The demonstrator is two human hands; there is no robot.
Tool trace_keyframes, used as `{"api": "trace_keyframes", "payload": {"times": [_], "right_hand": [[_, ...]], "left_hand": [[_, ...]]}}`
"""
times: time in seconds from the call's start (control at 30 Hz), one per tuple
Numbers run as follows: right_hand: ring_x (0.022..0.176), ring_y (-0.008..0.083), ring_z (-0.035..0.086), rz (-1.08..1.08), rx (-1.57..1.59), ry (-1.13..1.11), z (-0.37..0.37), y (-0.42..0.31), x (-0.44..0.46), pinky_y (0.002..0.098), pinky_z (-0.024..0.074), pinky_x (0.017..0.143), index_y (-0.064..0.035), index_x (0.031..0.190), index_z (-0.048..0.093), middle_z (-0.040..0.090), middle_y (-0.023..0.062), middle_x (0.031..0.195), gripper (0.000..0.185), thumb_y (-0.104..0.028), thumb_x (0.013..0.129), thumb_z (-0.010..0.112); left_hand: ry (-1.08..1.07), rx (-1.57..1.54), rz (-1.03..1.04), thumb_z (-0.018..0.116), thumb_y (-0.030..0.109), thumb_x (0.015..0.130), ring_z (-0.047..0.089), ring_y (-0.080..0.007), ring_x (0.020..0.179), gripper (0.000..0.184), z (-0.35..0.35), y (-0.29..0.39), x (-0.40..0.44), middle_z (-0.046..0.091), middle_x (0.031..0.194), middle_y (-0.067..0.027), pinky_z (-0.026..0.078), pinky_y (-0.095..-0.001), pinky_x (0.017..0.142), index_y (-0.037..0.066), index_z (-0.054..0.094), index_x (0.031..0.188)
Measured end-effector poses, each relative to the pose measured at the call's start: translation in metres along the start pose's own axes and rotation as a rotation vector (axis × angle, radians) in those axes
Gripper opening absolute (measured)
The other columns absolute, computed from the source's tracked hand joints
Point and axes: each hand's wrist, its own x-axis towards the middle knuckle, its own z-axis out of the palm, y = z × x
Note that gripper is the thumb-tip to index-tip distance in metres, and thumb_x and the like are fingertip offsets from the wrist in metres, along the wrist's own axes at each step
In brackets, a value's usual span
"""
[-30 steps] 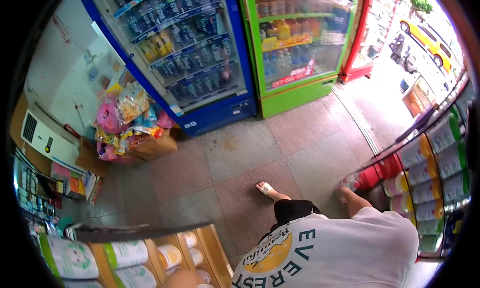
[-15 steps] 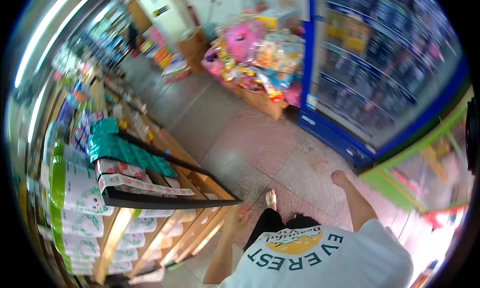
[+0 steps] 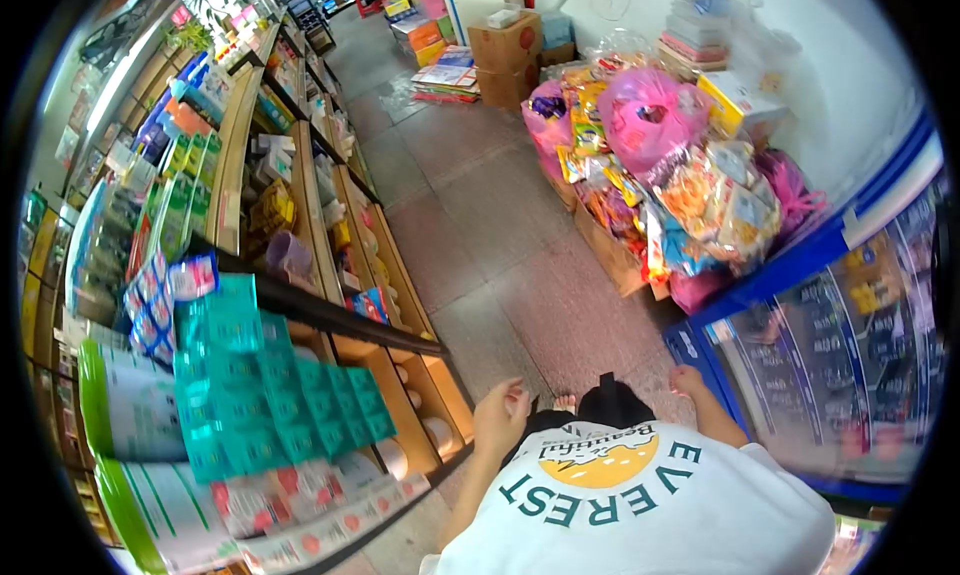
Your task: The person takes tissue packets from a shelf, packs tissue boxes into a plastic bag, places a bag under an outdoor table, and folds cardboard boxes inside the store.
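Observation:
My left hand (image 3: pixel 503 407) hangs in the air beside the wooden shelf unit (image 3: pixel 448 395), its fingers loosely bent and apart, with nothing in them. Below and ahead of the blue-framed drinks fridge (image 3: pixel 705 360), my right hand (image 3: pixel 685 380) hangs with its fingers curled in; I see nothing held. Neither hand appears to touch anything. On the shelf end nearest my left hand lie teal shiny packs (image 3: pixel 270 385) in strips. Below them are red-and-white patterned packs (image 3: pixel 275 500). White tubs with green lids (image 3: pixel 135 390) stand at the far left.
A tiled aisle (image 3: pixel 490 225) runs forward between the shelves and the right wall. Along that wall sit a pink plastic bag (image 3: pixel 650 115), bagged snacks (image 3: pixel 715 200) and cardboard boxes (image 3: pixel 503 60). Flat stacked papers (image 3: pixel 447 75) lie on the floor farther off.
The view has turned right and moved forward along the aisle. The snack pile and fridge are closer, and the teal packs show larger. My left hand has come up higher in view.

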Motion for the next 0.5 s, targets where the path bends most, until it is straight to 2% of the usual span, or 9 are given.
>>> {"api": "trace_keyframes", "payload": {"times": [0.07,0.1,0.17,0.2,0.33,0.37,0.4,0.47,0.5], "right_hand": [[0.054,0.018,0.058,-0.055,-0.295,0.037,-0.018,-0.017,0.039,0.034,0.0468,0.047,-0.0076,0.075,0.063,0.059,0.0089,0.065,0.017,-0.018,0.075,0.05],[0.054,0.018,0.058,-0.049,-0.294,0.038,-0.024,-0.019,0.06,0.034,0.0468,0.047,-0.0076,0.075,0.063,0.059,0.0089,0.065,0.017,-0.018,0.075,0.05],[0.05,0.0185,0.055,0.057,-0.458,-0.2,-0.036,-0.036,0.101,0.0306,0.0411,0.039,-0.006,0.079,0.058,0.056,0.0088,0.065,0.009,-0.013,0.078,0.053],[0.051,0.0188,0.055,0.089,-0.502,-0.248,-0.041,-0.046,0.118,0.0326,0.0413,0.039,-0.0066,0.078,0.058,0.055,0.0087,0.063,0.01,-0.015,0.078,0.052],[0.052,0.0199,0.056,-0.197,-0.751,-0.355,-0.044,-0.13,0.216,0.0403,0.042,0.04,-0.0088,0.074,0.059,0.053,0.0087,0.055,0.014,-0.02,0.075,0.051],[0.059,0.0205,0.057,0.07,-0.168,-0.283,-0.038,-0.152,0.246,0.0441,0.0426,0.044,-0.0072,0.073,0.059,0.053,0.0085,0.057,0.018,-0.024,0.076,0.053],[0.06,0.0219,0.058,-0.016,-0.258,-0.269,-0.036,-0.195,0.276,0.0424,0.0435,0.048,-0.0057,0.074,0.059,0.054,0.0103,0.06,0.02,-0.025,0.076,0.053],[0.063,0.0247,0.059,-0.465,-0.756,-0.184,-0.022,-0.291,0.319,0.0388,0.0452,0.055,-0.0027,0.074,0.059,0.058,0.0141,0.066,0.025,-0.027,0.075,0.053],[0.064,0.0261,0.059,-0.587,-0.749,-0.087,-0.013,-0.343,0.335,0.0371,0.0461,0.059,-0.0012,0.074,0.059,0.059,0.016,0.069,0.028,-0.029,0.075,0.053]], "left_hand": [[0.012,-0.02,0.02,0.057,0.01,0.076,0.061,-0.0261,0.073,0.018,0.0,0.009,0.043,0.062,0.079,-0.0136,0.046,-0.0324,0.066,0.001,0.059,0.091],[0.029,-0.036,0.031,0.056,0.008,0.075,0.061,-0.0261,0.072,0.015,-0.001,0.015,0.065,0.062,0.078,-0.0139,0.046,-0.0321,0.065,0.001,0.06,0.088],[0.112,-0.051,0.058,0.055,0.003,0.073,0.06,-0.0257,0.07,0.01,0.002,0.022,0.111,0.061,0.076,-0.0141,0.046,-0.0313,0.064,0.0,0.059,0.081],[0.116,-0.053,0.058,0.055,0.003,0.073,0.06,-0.0257,0.07,0.01,0.004,0.021,0.136,0.061,0.076,-0.0141,0.046,-0.0313,0.064,0.0,0.059,0.081],[0.29,-0.04,-0.033,0.055,0.003,0.074,0.061,-0.025,0.068,0.009,0.01,0.018,0.233,0.061,0.075,-0.0142,0.046,-0.0304,0.061,0.0,0.06,0.082],[0.311,0.006,-0.086,0.056,0.004,0.075,0.061,-0.0252,0.067,0.008,0.008,0.027,0.25,0.061,0.075,-0.0145,0.047,-0.0304,0.061,0.0,0.06,0.081],[0.346,0.05,-0.118,0.057,0.005,0.075,0.061,-0.0254,0.066,0.008,0.008,0.033,0.278,0.061,0.074,-0.0147,0.047,-0.0304,0.06,0.0,0.06,0.081],[0.319,0.161,-0.115,0.058,0.008,0.076,0.062,-0.0259,0.066,0.01,0.001,0.033,0.315,0.062,0.074,-0.0154,0.047,-0.0312,0.059,-0.001,0.06,0.08],[0.291,0.136,-0.13,0.059,0.009,0.076,0.062,-0.0258,0.066,0.011,-0.003,0.039,0.334,0.062,0.073,-0.0157,0.047,-0.0314,0.06,-0.001,0.06,0.08]]}}
